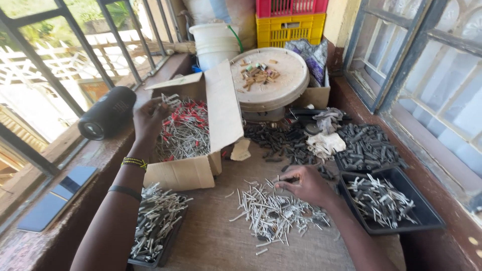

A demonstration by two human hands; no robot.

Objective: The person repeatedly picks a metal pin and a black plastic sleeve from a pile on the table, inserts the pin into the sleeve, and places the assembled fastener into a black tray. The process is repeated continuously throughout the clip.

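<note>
**Head view: two hands among small metal pins and black sleeves**

Head view, from the left: a black cylindrical speaker [107, 113] lies on the window ledge, with a dark flat phone-like slab [56, 198] nearer on the same ledge. Just right of it, a black tray [155, 226] at the near left holds a heap of pale pins. Above it the left hand [148, 118] reaches into the open cardboard box [201, 145], its fingers [159, 105] pinched on what looks like one or two of the red-tipped pins [186, 130] piled inside.

In the middle of the surface [216, 241] lies a loose scatter of pale metal pins [271, 211]. The right hand [306, 185] rests at its far right edge, fingers [283, 183] closed on a small dark piece; what exactly it is I cannot tell. Beyond sit a pile of black sleeves [281, 143], a white bucket lid [271, 78] with small brownish bits, and a crumpled cloth [325, 143]. To the right, two black trays: the far one [369, 148] full of black sleeves, the near one [396, 200] holding grey pins.

The pins appear thin, stiff and very light, likely smooth and prone to roll or slip. A fingertip pinch around the middle of the shaft, one at a time, seems the surest hold; scooping from the tangled box would probably drag neighbours along.
</note>
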